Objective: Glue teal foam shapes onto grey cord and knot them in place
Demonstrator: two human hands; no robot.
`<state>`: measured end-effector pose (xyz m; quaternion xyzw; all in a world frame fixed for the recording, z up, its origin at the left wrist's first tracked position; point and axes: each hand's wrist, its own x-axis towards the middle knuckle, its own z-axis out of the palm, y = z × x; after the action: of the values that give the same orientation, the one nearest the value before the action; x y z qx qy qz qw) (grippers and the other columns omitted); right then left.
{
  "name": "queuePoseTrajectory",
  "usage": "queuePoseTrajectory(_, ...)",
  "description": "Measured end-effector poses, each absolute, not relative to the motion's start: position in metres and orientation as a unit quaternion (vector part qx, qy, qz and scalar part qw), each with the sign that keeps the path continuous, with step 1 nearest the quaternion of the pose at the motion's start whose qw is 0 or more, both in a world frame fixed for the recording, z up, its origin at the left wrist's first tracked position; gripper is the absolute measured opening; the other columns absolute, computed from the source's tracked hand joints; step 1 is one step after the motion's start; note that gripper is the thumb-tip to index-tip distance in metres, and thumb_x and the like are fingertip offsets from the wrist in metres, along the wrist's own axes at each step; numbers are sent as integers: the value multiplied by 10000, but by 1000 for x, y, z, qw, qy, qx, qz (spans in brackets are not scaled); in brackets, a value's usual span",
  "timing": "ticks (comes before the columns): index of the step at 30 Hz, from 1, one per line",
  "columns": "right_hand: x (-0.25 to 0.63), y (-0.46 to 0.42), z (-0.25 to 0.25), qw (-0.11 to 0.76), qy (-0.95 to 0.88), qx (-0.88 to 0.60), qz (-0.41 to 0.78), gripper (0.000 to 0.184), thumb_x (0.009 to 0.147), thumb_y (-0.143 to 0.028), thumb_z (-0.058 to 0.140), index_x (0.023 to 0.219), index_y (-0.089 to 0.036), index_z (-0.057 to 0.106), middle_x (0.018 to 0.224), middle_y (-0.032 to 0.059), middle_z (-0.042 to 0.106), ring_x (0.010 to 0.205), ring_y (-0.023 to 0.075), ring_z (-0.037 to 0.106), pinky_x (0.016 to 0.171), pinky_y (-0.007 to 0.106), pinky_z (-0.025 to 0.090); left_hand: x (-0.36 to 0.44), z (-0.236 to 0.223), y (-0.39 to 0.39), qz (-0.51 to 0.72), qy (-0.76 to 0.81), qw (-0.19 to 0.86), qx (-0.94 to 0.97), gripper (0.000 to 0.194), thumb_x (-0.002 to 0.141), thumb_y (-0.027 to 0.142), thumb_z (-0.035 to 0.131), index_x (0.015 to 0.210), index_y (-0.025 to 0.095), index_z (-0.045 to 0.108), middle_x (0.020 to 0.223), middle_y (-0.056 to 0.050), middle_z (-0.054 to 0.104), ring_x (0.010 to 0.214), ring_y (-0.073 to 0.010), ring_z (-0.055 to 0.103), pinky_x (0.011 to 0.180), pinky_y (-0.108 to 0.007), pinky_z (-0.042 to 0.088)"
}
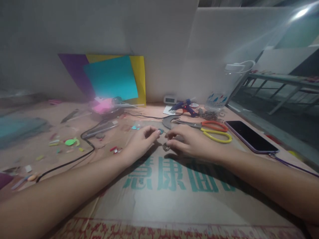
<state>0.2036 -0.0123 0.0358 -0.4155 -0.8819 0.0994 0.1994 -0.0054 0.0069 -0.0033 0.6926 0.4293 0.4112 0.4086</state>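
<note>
My left hand (144, 139) is closed in a pinch, with a small blue-green piece (161, 131) at the thumb and fingertip. Facing it, my right hand (185, 141) has its fingers curled together around a thin brownish strand, whose small coil (165, 147) hangs below the fingertips. The strand's exact kind is hard to make out. Both hands are held just above a cardboard sheet (159, 205) with green printed characters. Just beyond the right hand lie scissors with one orange and one yellow handle (216, 135), and a grey curved piece (169, 121).
A blue glue gun (184, 107), a tangle of grey cord (210, 115) and a clear bottle (216, 96) stand at the back. A phone (250, 136) lies right. Coloured sheets (112, 78) lean on the wall. Green scraps (71, 142) and a black cable (67, 162) lie left.
</note>
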Motion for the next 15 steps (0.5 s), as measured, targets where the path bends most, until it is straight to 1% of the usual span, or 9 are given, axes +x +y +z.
queuePoseTrajectory(2, 218, -6, 54, 167, -877, -438, 107, 262, 918, -437, 576, 1006, -230, 710, 994, 62, 714, 892, 229, 634, 755, 326, 436, -5, -3, 6, 407, 434, 407, 693, 272, 857, 441, 581, 815, 174, 608, 747, -11, 644, 723, -170, 628, 668, -278, 499)
queuePoseTrajectory(4, 239, 8, 69, 122, -869, -467, 109, 303, 911, -488, 563, 942, -235, 727, 958, 58, 716, 830, 223, 640, 708, 317, 428, -5, -3, 6, 403, 438, 403, 696, 264, 863, 433, 575, 821, 174, 610, 769, -14, 647, 736, -172, 627, 674, -279, 495)
queuePoseTrajectory(6, 263, 26, 77, 97, -845, -520, 76, 418, 916, -582, 508, 867, -227, 723, 870, 57, 703, 737, 206, 623, 642, 309, 396, -6, -5, 6, 403, 436, 394, 702, 253, 869, 424, 571, 829, 178, 610, 784, -15, 650, 747, -170, 619, 689, -281, 486)
queuePoseTrajectory(8, 285, 44, 76, 72, -815, -573, 54, 506, 914, -647, 458, 802, -213, 693, 801, 62, 685, 696, 200, 610, 615, 308, 375, -6, -6, 6, 402, 433, 379, 712, 243, 874, 417, 569, 827, 182, 610, 789, -15, 653, 756, -170, 608, 708, -285, 472)
queuePoseTrajectory(10, 302, 62, 65, 88, -761, -642, 16, 517, 890, -679, 465, 811, -209, 665, 757, 64, 672, 675, 211, 602, 596, 310, 368, -7, -7, 7, 395, 437, 373, 717, 243, 880, 415, 564, 825, 183, 610, 793, -17, 658, 757, -171, 603, 710, -288, 459)
queuePoseTrajectory(12, 313, 79, 47, 125, -721, -681, -9, 472, 865, -648, 530, 898, -193, 650, 810, 87, 686, 700, 229, 610, 607, 318, 395, -7, -8, 7, 388, 445, 373, 716, 248, 882, 420, 564, 826, 183, 610, 802, -17, 662, 753, -169, 602, 700, -285, 449)
queuePoseTrajectory(14, 319, 94, 29, 186, -715, -673, -20, 453, 836, -549, 622, 1065, -158, 636, 988, 145, 697, 828, 268, 642, 694, 348, 457, -7, -9, 7, 386, 445, 371, 718, 257, 883, 431, 564, 831, 183, 610, 806, -15, 662, 754, -168, 604, 693, -280, 446)
queuePoseTrajectory(15, 321, 101, 20, 220, -716, -662, -30, 492, 829, -501, 644, 1155, -135, 613, 1100, 182, 677, 929, 299, 644, 764, 380, 477, -7, -10, 7, 385, 443, 368, 721, 263, 885, 436, 562, 828, 184, 609, 801, -12, 659, 754, -168, 603, 692, -277, 445)
